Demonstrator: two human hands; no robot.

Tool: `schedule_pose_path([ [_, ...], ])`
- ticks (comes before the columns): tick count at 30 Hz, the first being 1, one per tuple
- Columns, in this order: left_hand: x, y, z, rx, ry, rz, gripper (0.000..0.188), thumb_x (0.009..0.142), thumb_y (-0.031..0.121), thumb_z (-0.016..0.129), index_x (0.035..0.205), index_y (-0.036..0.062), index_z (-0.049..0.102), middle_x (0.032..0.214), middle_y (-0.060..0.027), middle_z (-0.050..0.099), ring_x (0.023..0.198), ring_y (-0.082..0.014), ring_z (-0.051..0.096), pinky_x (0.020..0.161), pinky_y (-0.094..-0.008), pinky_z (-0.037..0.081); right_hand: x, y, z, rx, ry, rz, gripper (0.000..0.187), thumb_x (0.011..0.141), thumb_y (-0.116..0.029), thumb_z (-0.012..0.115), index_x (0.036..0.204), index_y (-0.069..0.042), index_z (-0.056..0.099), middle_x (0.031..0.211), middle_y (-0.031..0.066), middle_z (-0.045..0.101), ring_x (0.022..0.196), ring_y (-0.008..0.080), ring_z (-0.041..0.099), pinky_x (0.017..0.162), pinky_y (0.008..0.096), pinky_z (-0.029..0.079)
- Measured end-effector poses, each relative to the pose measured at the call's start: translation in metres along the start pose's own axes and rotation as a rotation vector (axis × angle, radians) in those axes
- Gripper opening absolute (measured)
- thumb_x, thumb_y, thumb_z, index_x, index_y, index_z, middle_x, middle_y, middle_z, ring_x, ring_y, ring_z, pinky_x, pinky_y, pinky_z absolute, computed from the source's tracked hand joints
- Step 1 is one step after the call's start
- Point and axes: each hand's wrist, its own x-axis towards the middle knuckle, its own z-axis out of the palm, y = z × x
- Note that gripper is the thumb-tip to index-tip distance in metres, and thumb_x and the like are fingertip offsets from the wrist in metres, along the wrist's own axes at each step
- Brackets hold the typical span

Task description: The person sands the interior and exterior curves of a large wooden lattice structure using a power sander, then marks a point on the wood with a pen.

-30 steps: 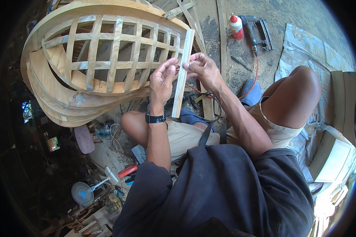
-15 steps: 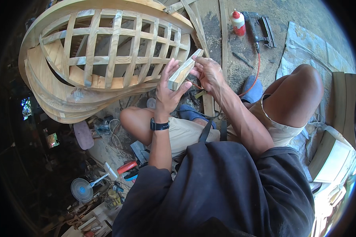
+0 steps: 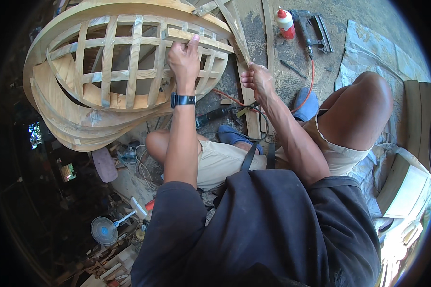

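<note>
My left hand [image 3: 184, 63] grips a short wooden strip [image 3: 203, 42], thumb on top, and holds it across the slats at the right part of a curved wooden lattice frame [image 3: 135, 62]. The strip lies over or just above the frame; whether it touches cannot be told. To the right, my right hand [image 3: 259, 85] is raised with loosely bent fingers and nothing visible in it. It is nearest to a long thin wooden plank [image 3: 239, 36] that slants beside the frame.
A white and red bottle [image 3: 285, 24] and a nail gun [image 3: 312, 31] with an orange hose [image 3: 313, 79] lie at the far right. Below the frame is a dark green power tool [image 3: 210, 116]. A small fan [image 3: 104, 231] stands lower left. Pale sheeting [image 3: 368, 55] covers ground at right.
The strip has moved left and away from me, from between both hands onto the lattice area in my left hand. My right hand has let go of it and come slightly back.
</note>
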Motion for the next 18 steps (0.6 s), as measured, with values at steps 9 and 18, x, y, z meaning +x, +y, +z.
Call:
schedule_pose_path([
  [9, 0.023, -0.024, 0.049, 0.085, 0.074, -0.172, 0.041, 0.088, 0.023, 0.074, 0.072, -0.0102, 0.058, 0.064, -0.0219, 0.063, 0.054, -0.0304, 0.058, 0.057, -0.0424, 0.047, 0.007, 0.003, 0.005, -0.088, 0.045, -0.056, 0.033, 0.098, -0.029, 0.055, 0.106, 0.003, 0.055, 0.074, 0.0107, 0.064, 0.056, 0.0158, 0.060, 0.049, 0.0292, 0.049],
  [18, 0.024, -0.018, 0.068, -0.089, 0.259, -0.151, 0.032, 0.089, 0.017, 0.072, 0.080, -0.0101, 0.060, 0.074, -0.0224, 0.069, 0.063, -0.0299, 0.067, 0.062, -0.0400, 0.051, 0.044, 0.010, 0.013, -0.021, 0.021, 0.086, 0.032, 0.097, -0.028, 0.058, 0.107, 0.002, 0.057, 0.073, 0.0106, 0.064, 0.055, 0.0168, 0.060, 0.046, 0.0291, 0.050],
])
